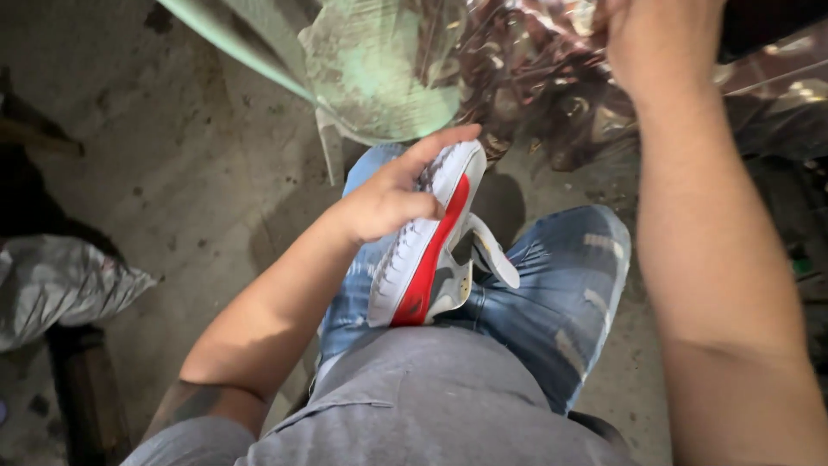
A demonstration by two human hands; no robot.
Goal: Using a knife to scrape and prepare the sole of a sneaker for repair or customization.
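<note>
Crinkled plastic sheeting (535, 78) beyond shoe (427, 242)

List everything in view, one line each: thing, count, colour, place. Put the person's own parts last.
shoe: one, white with a red side panel and grey patches, sole side turned left, on the lap at centre.
clear plastic sheeting: one crumpled mass, glossy, brownish, top centre to right.
green-tinted plastic piece: one, pale green, top centre.
grey bag: one, crumpled, left edge.
concrete floor: grey, stained, left and lower right.
jeans: blue, faded patches, on the person's legs, centre.
grey shirt: one, bottom centre.
left hand: one, gripping the shoe along its sole.
right hand: one, raised at top right, against the sheeting; fingers out of view.
</note>
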